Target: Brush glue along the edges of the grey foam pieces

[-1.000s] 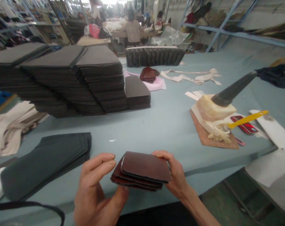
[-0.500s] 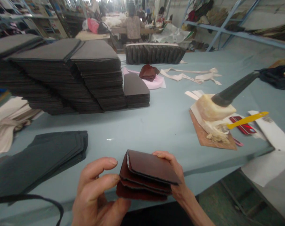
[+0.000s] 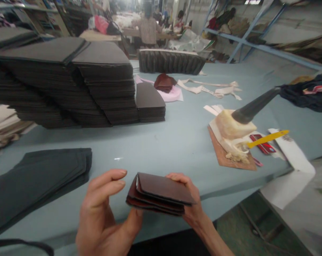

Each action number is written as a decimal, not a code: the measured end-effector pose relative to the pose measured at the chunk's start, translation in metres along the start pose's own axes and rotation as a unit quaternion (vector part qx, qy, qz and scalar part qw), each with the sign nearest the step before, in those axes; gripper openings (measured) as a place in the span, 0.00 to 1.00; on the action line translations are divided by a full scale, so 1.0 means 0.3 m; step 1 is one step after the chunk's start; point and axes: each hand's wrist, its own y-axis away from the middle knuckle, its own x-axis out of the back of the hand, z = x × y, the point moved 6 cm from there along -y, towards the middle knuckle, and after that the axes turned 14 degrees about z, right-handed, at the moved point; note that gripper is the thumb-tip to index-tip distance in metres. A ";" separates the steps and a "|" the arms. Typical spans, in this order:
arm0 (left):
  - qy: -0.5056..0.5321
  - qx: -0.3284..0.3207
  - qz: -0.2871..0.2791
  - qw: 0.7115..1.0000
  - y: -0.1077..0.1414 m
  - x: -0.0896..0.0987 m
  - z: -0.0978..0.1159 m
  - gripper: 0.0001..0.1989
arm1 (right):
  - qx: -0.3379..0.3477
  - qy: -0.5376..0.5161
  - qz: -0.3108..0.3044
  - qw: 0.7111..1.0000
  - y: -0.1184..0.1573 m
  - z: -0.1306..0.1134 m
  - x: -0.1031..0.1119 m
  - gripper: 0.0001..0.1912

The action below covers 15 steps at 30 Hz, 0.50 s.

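My right hand (image 3: 189, 192) grips the far right side of a small stack of folded dark-brown leather pieces (image 3: 163, 186), which look like wallet pieces with dark edges. The stack is held tilted above the front of the table, its layers slightly fanned toward me. At its left, my left hand (image 3: 104, 209) is open, index and middle fingers raised and apart from the leather. The left thumb tip is at the stack's lower left corner, apparently touching it from below. The fingers of my right hand are partly hidden behind the leather.
Tall stacks of dark sheets (image 3: 104, 85) stand at the back left, dark green-grey pieces (image 3: 49, 181) nearer. On the right, a yellowish block (image 3: 224, 124) with a black tapered piece stands beside a yellow-handled brush (image 3: 269, 138). Light strips (image 3: 208, 89) lie farther back. A co-worker (image 3: 148, 30) sits beyond.
The lower leather layers, spread apart before, now lie closer together. Both hands and the stack sit slightly farther left in view, and the left fingers have come off the stack's side.
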 end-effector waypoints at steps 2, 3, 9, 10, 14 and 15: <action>-0.006 0.027 -0.019 0.999 -0.002 -0.007 -0.035 0.20 | 0.013 0.007 -0.009 1.000 -0.005 -0.023 -0.005 0.09; -0.021 0.044 -0.029 0.998 0.001 -0.007 -0.064 0.22 | 0.013 0.014 -0.013 1.000 -0.008 -0.032 -0.006 0.08; -0.170 0.186 -0.068 0.965 0.046 -0.020 -0.352 0.32 | -0.003 0.052 0.020 0.998 -0.081 -0.046 0.024 0.05; -0.198 0.192 -0.078 0.958 0.056 -0.023 -0.397 0.36 | -0.007 0.056 0.029 0.998 -0.107 -0.044 0.034 0.05; -0.260 0.080 -0.126 0.954 0.102 -0.014 -0.486 0.36 | -0.017 0.042 0.056 0.997 -0.252 -0.054 0.062 0.06; -0.270 0.036 -0.130 0.953 0.113 -0.004 -0.488 0.32 | -0.016 0.034 0.061 0.997 -0.297 -0.059 0.063 0.07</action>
